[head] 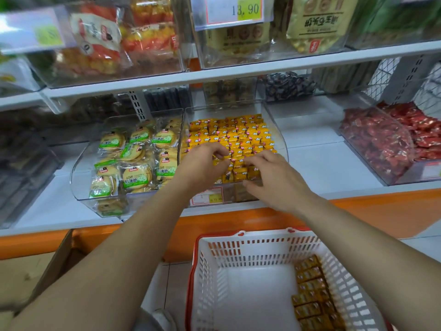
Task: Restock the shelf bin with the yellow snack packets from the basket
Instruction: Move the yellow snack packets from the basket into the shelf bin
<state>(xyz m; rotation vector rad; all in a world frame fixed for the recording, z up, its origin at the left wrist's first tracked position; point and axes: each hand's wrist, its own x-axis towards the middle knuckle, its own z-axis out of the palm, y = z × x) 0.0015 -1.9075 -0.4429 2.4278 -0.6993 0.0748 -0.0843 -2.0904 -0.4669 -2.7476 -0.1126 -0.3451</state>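
Hands of a person reaching forward into a clear shelf bin [276,130] on the lower shelf, seen from the head camera. The bin is nearly filled with yellow snack packets [238,134] laid in close rows, their tops level with one another. The left hand [202,163] lies over the left front of the rows with its fingers [220,154] curled down onto the packets; whether a packet is pinched there cannot be told. The right hand [272,177] is at the front edge of the bin, fingers bent over the tops of the front-row packets and thumb [249,185] below them, gripping that group. Below the arms stands a white basket [250,256] with a red rim; a short stack of gold-brown packets [312,299] lies against its right wall, the rest of its floor showing white. Just left of the shelf bin, touching it, is a second clear bin of green-labelled biscuits [133,158]; well apart to the right is a bin of red packets [386,139]. A price label [245,8] reading 13.90 hangs on the upper shelf.
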